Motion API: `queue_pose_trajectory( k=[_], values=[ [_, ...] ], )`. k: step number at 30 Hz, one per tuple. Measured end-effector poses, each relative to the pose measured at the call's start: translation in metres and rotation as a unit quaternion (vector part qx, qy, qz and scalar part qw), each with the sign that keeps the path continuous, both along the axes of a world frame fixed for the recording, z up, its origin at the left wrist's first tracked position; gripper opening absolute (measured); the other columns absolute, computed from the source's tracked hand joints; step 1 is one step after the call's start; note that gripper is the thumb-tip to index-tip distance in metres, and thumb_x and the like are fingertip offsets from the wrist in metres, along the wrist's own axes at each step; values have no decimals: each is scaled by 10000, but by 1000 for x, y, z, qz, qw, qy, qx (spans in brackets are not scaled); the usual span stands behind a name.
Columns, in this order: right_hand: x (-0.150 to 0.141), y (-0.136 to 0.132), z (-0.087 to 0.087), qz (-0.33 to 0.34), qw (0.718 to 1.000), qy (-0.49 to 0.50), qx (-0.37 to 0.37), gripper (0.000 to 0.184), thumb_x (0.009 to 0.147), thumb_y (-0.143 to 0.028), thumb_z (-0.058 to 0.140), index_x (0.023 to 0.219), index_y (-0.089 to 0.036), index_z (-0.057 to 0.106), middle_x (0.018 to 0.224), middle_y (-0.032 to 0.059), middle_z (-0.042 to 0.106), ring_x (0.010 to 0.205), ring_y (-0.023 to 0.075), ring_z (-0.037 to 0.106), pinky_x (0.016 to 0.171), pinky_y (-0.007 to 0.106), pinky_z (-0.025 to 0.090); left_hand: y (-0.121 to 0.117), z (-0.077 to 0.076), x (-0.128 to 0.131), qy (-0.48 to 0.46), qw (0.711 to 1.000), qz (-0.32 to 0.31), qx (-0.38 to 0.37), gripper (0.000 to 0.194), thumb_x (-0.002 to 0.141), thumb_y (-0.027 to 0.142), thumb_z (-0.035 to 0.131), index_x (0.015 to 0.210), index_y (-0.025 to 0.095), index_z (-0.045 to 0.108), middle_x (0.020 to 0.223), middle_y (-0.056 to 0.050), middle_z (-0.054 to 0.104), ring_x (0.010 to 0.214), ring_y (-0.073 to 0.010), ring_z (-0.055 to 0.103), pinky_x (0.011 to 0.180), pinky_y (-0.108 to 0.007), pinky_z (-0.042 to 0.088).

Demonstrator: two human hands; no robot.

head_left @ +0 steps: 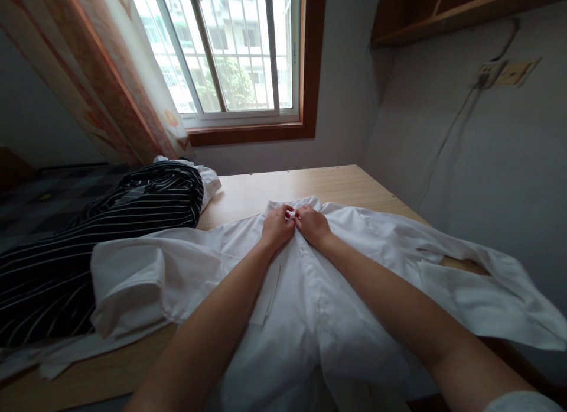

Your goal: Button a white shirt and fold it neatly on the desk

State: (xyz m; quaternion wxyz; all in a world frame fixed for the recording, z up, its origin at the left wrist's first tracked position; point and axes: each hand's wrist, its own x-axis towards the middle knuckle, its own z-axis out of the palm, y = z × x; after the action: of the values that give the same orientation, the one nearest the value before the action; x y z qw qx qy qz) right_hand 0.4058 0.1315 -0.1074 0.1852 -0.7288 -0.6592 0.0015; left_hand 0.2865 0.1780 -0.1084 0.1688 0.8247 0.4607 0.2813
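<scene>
A white long-sleeved shirt [287, 317] lies spread front-up across a pale wooden table [252, 187], its collar toward the far edge and its sleeves reaching out to both sides. Two bare arms stretch forward over it. The left hand [278, 226] and the right hand [312, 224] meet just below the collar, close beside each other, each grip pinched together on the fabric at the top of the buttoned front; the exact fingertip positions are too small to make out. To the left, beside one sleeve, a black garment with white stripes [163, 199] lies in a heap. Beyond the table is a barred window [239, 63] with an orange-patterned curtain [119, 75] at its left.
</scene>
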Motion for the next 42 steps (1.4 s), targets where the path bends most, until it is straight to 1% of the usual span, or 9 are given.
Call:
queue_pose_trajectory(
  k=[9,11,15,23,27,32,37,39,42],
  values=[
    [-1,-1,-1,13,999,-44,9,295,1008,-299,390,1140,-163,617,1183,118,617,946,211,655,772,291,499,7,2,-20,71,992,-102,26,408,729,162,625,1136,177,610,1057,-65,667,961,-214,603,934,-357,466],
    [0,0,-2,9,999,-44,14,290,1006,-302,397,1130,-161,618,1186,119,618,949,214,654,779,294,499,3,4,-25,100,989,-84,64,381,736,193,641,1116,173,623,1052,-79,668,1005,-242,587,964,-377,447],
    [2,1,-4,14,999,-23,27,268,997,-298,427,1101,-165,636,1170,105,633,961,205,647,795,277,488,-2,10,-27,135,983,-33,117,114,852,251,571,892,193,661,949,-86,688,975,-256,593,896,-357,447],
    [13,-1,-5,55,997,34,45,212,972,-266,487,985,-171,676,1062,85,659,934,174,628,794,246,460,14,4,-25,40,994,78,69,251,949,338,453,800,200,601,761,-46,665,726,-191,602,657,-282,389],
    [15,-3,-4,63,994,73,47,169,908,-272,607,1036,-182,668,1051,57,657,903,155,623,786,231,451,18,2,-26,21,993,60,103,246,929,338,469,767,204,595,752,-45,659,763,-200,588,715,-293,413],
    [11,-9,1,66,995,63,30,210,937,-288,534,1032,-253,718,1048,30,649,852,153,629,739,237,449,15,5,-25,-4,991,23,135,253,916,350,481,780,208,640,813,-60,690,853,-224,589,836,-335,444],
    [14,-12,4,90,994,62,14,253,931,-295,518,1028,-288,751,1066,28,652,853,152,625,748,238,446,11,7,-24,12,996,-68,52,534,994,393,309,622,207,644,713,-48,672,773,-188,610,870,-326,455],
    [22,-9,6,97,992,78,26,242,923,-283,526,985,-249,757,1014,31,674,865,153,621,780,233,444,10,6,-24,39,995,-82,50,473,973,370,369,641,199,660,738,-55,663,784,-191,608,868,-328,461],
    [41,-3,8,41,993,72,85,234,908,-237,525,936,-163,746,958,68,702,951,185,613,887,254,428,12,3,-25,80,990,-65,101,163,856,280,564,834,194,700,930,-79,662,939,-232,582,923,-364,452]
  ],
)
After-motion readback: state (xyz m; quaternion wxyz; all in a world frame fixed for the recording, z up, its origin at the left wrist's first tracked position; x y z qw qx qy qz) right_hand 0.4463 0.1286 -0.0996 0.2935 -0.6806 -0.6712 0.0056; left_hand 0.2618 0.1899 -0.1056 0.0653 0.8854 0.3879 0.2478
